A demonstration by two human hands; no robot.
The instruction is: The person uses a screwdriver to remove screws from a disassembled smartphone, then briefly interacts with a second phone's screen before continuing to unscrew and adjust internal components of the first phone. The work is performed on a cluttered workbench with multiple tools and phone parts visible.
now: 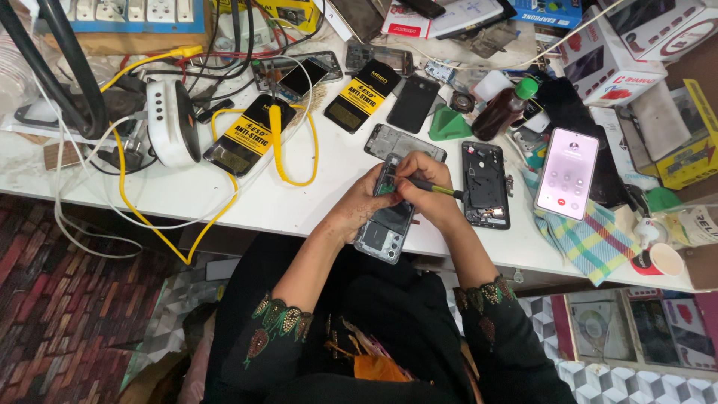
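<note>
My right hand (428, 187) pinches the screwdriver (434, 188), tip down in the top of the opened phone (387, 217). My left hand (365, 203) clasps that phone, held at the table (299, 206) edge above my lap. Back cover is off (insides bare), so disassembly looks underway with more left. Both forearms angle inward, wrists bent over it. 1 bare frame (486, 185) lies just right.

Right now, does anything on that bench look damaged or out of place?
The phone in the left hand lies opened, back cover off, insides showing, while the right hand holds a tool to it. A brown bottle lies tipped over among the parts.
</note>
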